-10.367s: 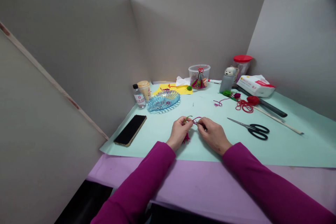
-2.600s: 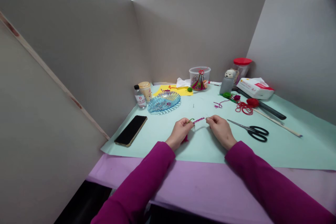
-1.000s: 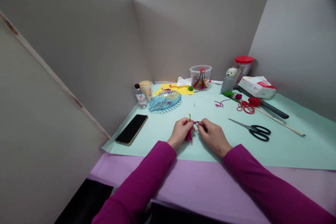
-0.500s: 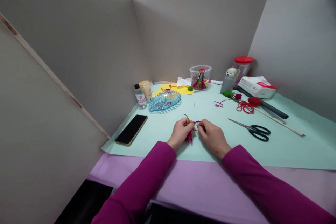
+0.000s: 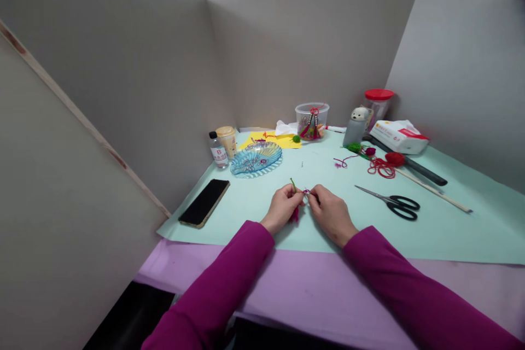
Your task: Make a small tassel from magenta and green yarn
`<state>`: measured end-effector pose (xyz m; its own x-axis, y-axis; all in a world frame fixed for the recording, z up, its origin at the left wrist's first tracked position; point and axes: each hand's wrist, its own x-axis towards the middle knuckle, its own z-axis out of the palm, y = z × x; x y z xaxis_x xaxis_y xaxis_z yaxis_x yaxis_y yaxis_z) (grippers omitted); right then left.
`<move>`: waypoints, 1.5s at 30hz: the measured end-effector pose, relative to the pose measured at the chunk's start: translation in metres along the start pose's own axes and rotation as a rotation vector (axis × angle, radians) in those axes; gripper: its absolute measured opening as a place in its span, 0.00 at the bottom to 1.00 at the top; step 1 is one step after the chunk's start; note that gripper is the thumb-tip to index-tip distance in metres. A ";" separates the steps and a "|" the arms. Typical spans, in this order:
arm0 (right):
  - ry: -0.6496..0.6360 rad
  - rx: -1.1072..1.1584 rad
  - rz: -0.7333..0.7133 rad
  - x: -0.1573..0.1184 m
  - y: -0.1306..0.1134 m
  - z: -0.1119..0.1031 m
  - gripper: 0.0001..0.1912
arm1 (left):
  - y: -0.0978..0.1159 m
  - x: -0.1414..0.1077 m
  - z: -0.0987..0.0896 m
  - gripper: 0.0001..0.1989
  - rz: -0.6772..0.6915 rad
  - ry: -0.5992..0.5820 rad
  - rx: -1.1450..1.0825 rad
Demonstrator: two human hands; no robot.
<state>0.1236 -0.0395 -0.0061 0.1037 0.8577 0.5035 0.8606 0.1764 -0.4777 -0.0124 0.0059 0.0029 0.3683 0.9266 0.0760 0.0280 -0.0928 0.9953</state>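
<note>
My left hand (image 5: 282,208) is closed in a pinch on a magenta yarn tassel (image 5: 295,215), whose fringe hangs below the fingers. A green yarn end (image 5: 292,181) sticks up above that hand. Just to the right, my right hand (image 5: 330,212) pinches the magenta yarn (image 5: 305,191) that runs across the small gap between the fingertips. Something thin and pale shows at the right fingertips, too small to make out. Black-handled scissors (image 5: 400,205) lie open-bladed or nearly so, to the right of my right hand; the blade gap is unclear.
A phone (image 5: 205,202) lies at left, with a blue shell-shaped dish (image 5: 256,159) of beads behind it. A small bottle (image 5: 219,152), a cup (image 5: 227,139) and a clear tub (image 5: 312,120) stand farther back. Red yarn (image 5: 382,167), a stick (image 5: 435,190) and a tissue pack (image 5: 400,135) are at right.
My right fingertips have come slightly closer to the left ones, and less magenta yarn shows between them. Both hands keep their pinch. The whole view has shifted slightly.
</note>
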 end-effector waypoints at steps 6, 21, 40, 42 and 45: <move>-0.050 0.133 -0.019 0.001 0.002 -0.004 0.08 | 0.001 -0.002 -0.001 0.09 -0.001 0.043 -0.008; -0.029 0.109 -0.007 0.001 0.002 -0.004 0.09 | 0.000 -0.002 -0.002 0.10 0.025 0.035 -0.010; -0.038 0.093 -0.019 0.001 0.002 -0.003 0.08 | -0.003 0.000 -0.003 0.08 0.049 0.020 -0.015; -0.048 0.087 -0.016 0.001 0.001 -0.003 0.08 | -0.003 0.000 -0.003 0.08 0.053 0.020 -0.014; -0.059 0.089 -0.014 0.001 0.002 -0.003 0.08 | -0.004 -0.001 -0.003 0.08 0.067 0.021 -0.001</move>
<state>0.1268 -0.0400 -0.0046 0.0603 0.8812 0.4689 0.8138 0.2286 -0.5343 -0.0150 0.0067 -0.0014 0.3496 0.9258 0.1436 0.0035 -0.1546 0.9880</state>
